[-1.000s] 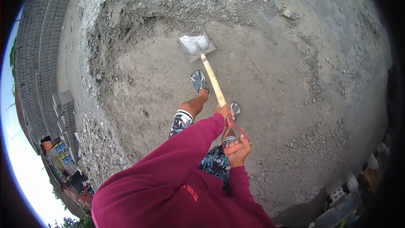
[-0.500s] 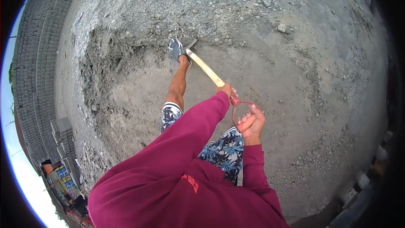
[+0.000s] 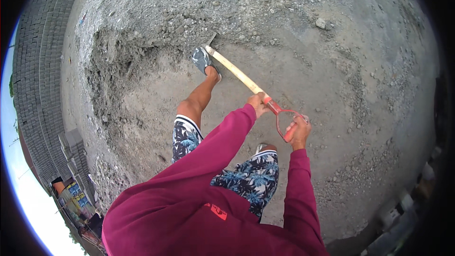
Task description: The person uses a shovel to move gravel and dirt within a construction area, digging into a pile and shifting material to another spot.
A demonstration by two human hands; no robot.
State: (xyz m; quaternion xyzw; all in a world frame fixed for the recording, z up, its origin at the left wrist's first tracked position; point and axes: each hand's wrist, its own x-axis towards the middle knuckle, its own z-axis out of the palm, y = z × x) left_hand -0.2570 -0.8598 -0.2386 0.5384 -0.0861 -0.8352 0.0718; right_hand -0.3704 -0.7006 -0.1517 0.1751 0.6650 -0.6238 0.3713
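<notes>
A shovel (image 3: 237,73) with a pale wooden shaft and a red D-shaped grip slants from my right hand up toward a bank of gravel. My left hand (image 3: 258,104) is closed round the shaft just below the red socket. My right hand (image 3: 299,132) grips the crossbar of the D-shaped end. Only a narrow part of the metal blade (image 3: 212,39) shows at the foot of the gravel bank (image 3: 189,23); I cannot tell how deep it sits. Beside it stands my left foot in a grey shoe (image 3: 201,58).
Loose grey gravel rises ahead and to the left with a dug, crumbly edge (image 3: 106,61). Bigger stones (image 3: 320,22) lie at the upper right. Long stacks of grey blocks (image 3: 35,71) line the far left. Pale blocks (image 3: 393,218) stand at the lower right.
The shovel's grip and my right hand have moved right and slightly nearer the front. My left hand has shifted a little right along with it. My left foot has come slightly down, apart from the blade.
</notes>
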